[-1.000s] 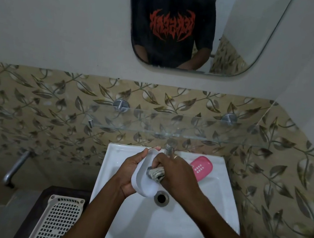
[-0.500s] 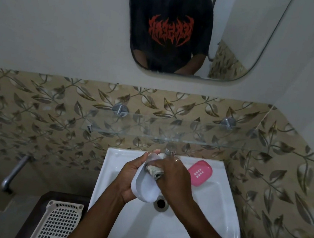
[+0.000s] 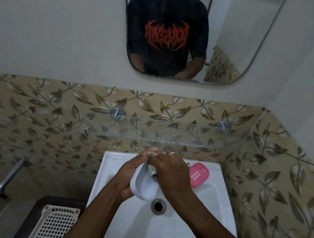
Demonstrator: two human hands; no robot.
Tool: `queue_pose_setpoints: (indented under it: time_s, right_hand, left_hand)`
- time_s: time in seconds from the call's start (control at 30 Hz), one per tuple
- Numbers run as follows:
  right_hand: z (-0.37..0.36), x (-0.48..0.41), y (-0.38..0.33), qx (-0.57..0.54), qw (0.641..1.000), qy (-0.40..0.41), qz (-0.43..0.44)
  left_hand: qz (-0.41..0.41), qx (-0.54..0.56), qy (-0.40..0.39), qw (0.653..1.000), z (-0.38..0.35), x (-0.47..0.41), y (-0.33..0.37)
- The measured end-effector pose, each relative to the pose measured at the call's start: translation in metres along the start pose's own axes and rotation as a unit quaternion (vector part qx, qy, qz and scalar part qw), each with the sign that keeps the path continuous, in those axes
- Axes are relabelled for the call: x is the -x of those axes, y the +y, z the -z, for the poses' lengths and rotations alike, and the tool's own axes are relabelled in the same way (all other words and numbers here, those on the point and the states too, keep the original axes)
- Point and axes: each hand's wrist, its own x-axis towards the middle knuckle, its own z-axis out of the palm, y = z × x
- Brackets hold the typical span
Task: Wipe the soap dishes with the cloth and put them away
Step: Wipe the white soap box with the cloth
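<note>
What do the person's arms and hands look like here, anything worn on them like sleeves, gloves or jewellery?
Both forearms are bare to the bottom edge of the frame: no sleeves, gloves or watch show. The right hand wears a plain band ring on one finger. The left hand shows no jewellery. In the mirror, a dark short-sleeved T-shirt with a red print leaves the arms uncovered.
</note>
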Motion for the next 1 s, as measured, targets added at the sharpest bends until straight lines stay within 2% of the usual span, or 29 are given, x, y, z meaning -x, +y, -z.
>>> queue_pose_setpoints:
  time_s: [0.17,0.27,0.47,0.53,0.63,0.73,0.8,0.93,1.0]
  right_hand:
    - [0.0,0.004,0.004,0.04,0.998,-0.052,-0.002]
    - [0.005,0.009,0.002,0.004,0.997,-0.08,0.022]
    - [0.005,0.034,-0.002,-0.11,0.984,-0.129,0.051]
    - [0.001,0.031,0.003,-0.076,0.988,-0.109,0.072]
    - [-0.004,0.022,0.01,-0.004,0.995,-0.032,0.095]
    - [-0.003,0.019,0.014,0.027,0.996,0.013,0.08]
    - [0.001,0.023,0.011,0.003,0.997,-0.009,0.074]
    - [0.004,0.04,-0.002,-0.123,0.986,-0.104,0.036]
    - [0.0,0.047,-0.006,-0.182,0.976,-0.117,0.007]
  left_hand:
    - [-0.054,-0.075,-0.019,0.996,-0.002,-0.003,-0.004]
    - [-0.081,-0.129,-0.003,0.988,-0.004,-0.002,-0.003]
    - [-0.108,-0.169,0.009,0.98,-0.004,-0.007,0.008]
    - [-0.105,-0.193,-0.003,0.976,-0.004,-0.006,0.009]
    - [-0.092,-0.221,-0.033,0.97,-0.007,-0.003,0.011]
    - [-0.086,-0.227,-0.045,0.969,-0.011,0.001,0.01]
    - [-0.095,-0.229,-0.034,0.968,-0.009,0.001,0.007]
    - [-0.114,-0.191,0.008,0.975,-0.008,-0.008,0.005]
    - [-0.119,-0.196,0.035,0.973,-0.008,-0.01,0.006]
